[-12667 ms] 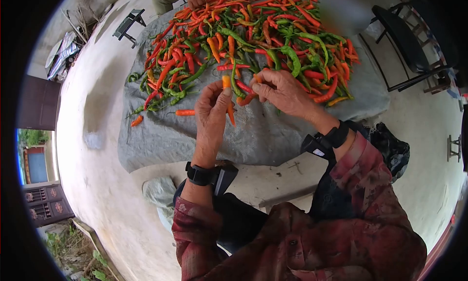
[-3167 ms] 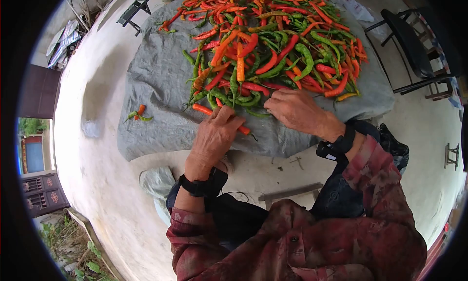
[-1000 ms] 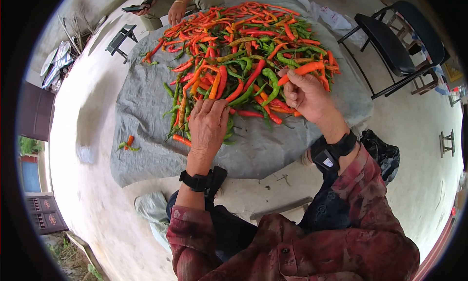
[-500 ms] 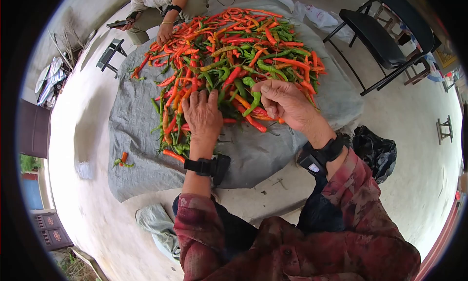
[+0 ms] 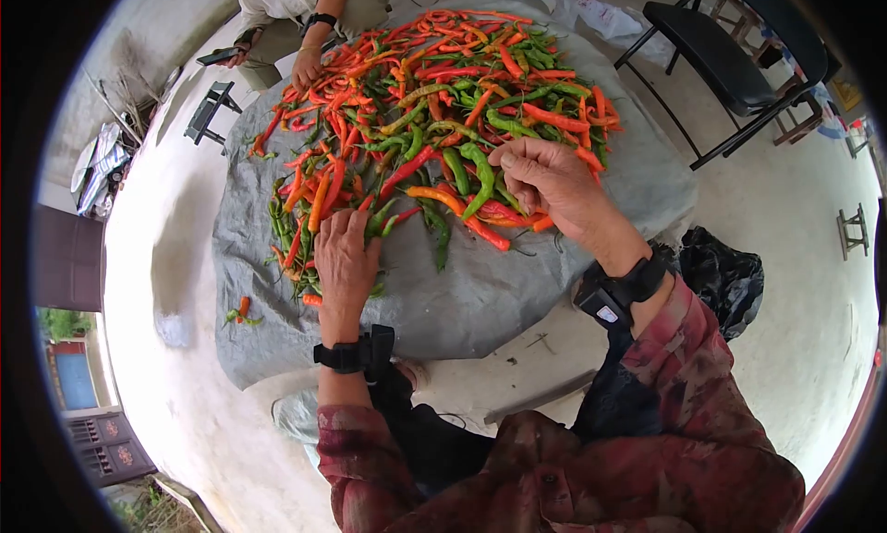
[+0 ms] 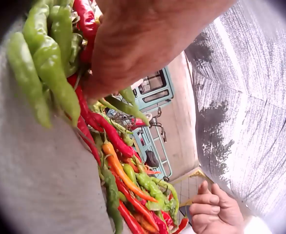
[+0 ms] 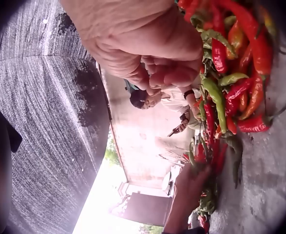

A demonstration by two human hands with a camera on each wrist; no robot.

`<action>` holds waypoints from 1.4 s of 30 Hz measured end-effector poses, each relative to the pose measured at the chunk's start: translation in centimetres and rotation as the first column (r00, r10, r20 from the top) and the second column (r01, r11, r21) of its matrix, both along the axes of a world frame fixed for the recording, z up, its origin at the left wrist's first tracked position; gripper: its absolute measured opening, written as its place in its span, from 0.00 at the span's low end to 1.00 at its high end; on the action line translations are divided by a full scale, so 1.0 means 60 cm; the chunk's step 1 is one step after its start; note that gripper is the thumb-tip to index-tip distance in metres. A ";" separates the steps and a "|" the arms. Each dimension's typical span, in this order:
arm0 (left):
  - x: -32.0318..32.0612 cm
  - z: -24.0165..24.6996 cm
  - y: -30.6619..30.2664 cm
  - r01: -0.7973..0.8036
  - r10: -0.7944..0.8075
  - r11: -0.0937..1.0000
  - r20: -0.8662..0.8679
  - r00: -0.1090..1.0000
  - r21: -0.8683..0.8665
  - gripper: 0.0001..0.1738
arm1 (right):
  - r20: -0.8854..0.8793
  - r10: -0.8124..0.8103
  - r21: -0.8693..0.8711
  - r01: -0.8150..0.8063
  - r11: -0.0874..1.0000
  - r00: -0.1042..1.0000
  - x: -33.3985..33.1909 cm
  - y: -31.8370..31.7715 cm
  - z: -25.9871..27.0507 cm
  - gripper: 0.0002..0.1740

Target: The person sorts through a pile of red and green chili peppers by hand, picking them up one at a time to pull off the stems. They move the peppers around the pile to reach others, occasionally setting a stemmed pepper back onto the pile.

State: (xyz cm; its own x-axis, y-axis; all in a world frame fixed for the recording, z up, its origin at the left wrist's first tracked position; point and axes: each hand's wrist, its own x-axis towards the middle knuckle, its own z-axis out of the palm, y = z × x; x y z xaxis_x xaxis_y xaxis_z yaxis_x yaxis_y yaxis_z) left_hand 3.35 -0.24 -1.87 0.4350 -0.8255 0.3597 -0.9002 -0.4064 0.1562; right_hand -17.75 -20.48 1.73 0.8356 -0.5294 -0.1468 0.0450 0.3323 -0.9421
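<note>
Red, orange and green chili peppers (image 5: 443, 71) lie heaped on a grey cloth (image 5: 434, 321). My left hand (image 5: 346, 256) rests palm down on the heap's near left part, its fingers reaching over several chilies beside a green chili (image 5: 378, 221). In the left wrist view, green chilies (image 6: 52, 63) and a red chili (image 6: 116, 131) lie close to that hand. My right hand (image 5: 554, 187), its fingers loosely curled and holding nothing, hovers over the heap's near right side. A bent green chili (image 5: 480, 175) lies just left of its fingertips.
Across the cloth, another person's hand (image 5: 307, 66) touches the heap; their other hand holds a phone (image 5: 220, 56). A black folding chair (image 5: 730, 66) stands at the right, near a black plastic bag (image 5: 721, 279). Small chili pieces (image 5: 243, 309) lie at the cloth's left.
My left hand has swept left, moving a batch of chilies and baring cloth beside it. The orange chili my right hand held a second ago is out of that hand.
</note>
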 end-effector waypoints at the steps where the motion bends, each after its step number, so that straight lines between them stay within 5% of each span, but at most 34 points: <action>1: -0.011 0.006 0.002 0.067 -0.067 0.998 -0.053 0.996 0.006 0.22 | -0.009 -0.002 0.000 0.002 1.000 1.000 0.002 0.002 0.000 0.13; 8: -0.065 0.009 0.005 0.224 -0.238 0.969 -0.160 0.958 -0.101 0.24 | -0.100 0.048 -0.119 -0.060 0.991 0.994 0.026 0.031 -0.021 0.13; 10: -0.073 0.012 0.002 0.213 -0.242 0.962 -0.169 0.955 -0.173 0.25 | -0.194 0.194 -0.461 -0.264 0.847 0.962 0.031 0.042 -0.028 0.14; 16: -0.087 0.006 -0.006 0.197 -0.215 0.965 -0.089 0.973 -0.171 0.22 | -0.142 0.176 -0.694 -0.225 0.684 0.974 0.052 0.097 -0.030 0.16; 18: -0.090 -0.003 -0.010 0.221 -0.232 0.966 -0.079 0.969 -0.134 0.24 | -0.177 0.130 -0.816 -0.219 0.534 0.976 0.058 0.097 -0.035 0.13; 20: -0.092 -0.001 -0.010 0.239 -0.249 0.958 -0.047 0.967 -0.160 0.23 | -0.121 0.107 -0.764 -0.162 0.625 0.987 0.063 0.093 -0.045 0.14; 22: -0.093 0.010 -0.009 0.169 -0.240 0.958 -0.328 0.914 -0.230 0.20 | -0.068 0.074 -0.701 -0.100 0.706 0.995 0.064 0.089 -0.029 0.17; 28: -0.074 0.009 -0.008 0.101 -0.255 0.936 -0.451 0.856 -0.337 0.11 | 0.019 -0.084 -0.433 0.084 0.898 0.996 0.054 0.054 -0.022 0.22; 33: -0.075 0.013 -0.008 0.137 -0.259 0.916 -0.294 0.920 -0.377 0.09 | 0.086 -0.165 -0.442 0.186 0.877 0.983 0.039 0.036 -0.010 0.16; 35: -0.071 0.013 -0.005 0.158 -0.242 0.907 -0.176 0.954 -0.391 0.09 | 0.245 -0.284 -0.182 0.332 0.926 0.927 0.035 0.015 -0.007 0.15; 38: -0.076 0.022 -0.003 0.023 -0.179 0.932 -0.403 0.897 -0.362 0.08 | 0.228 -0.296 -0.189 0.340 0.921 0.928 0.034 0.020 -0.003 0.18; 41: -0.082 0.028 -0.005 -0.076 -0.182 0.931 -0.631 0.754 -0.358 0.11 | 0.096 -0.165 -0.275 0.186 0.943 0.982 0.030 0.026 -0.006 0.16; 42: -0.080 0.023 -0.007 -0.085 -0.232 0.930 -0.752 0.617 -0.357 0.15 | 0.020 -0.091 -0.352 0.092 0.932 0.996 0.030 0.028 -0.006 0.16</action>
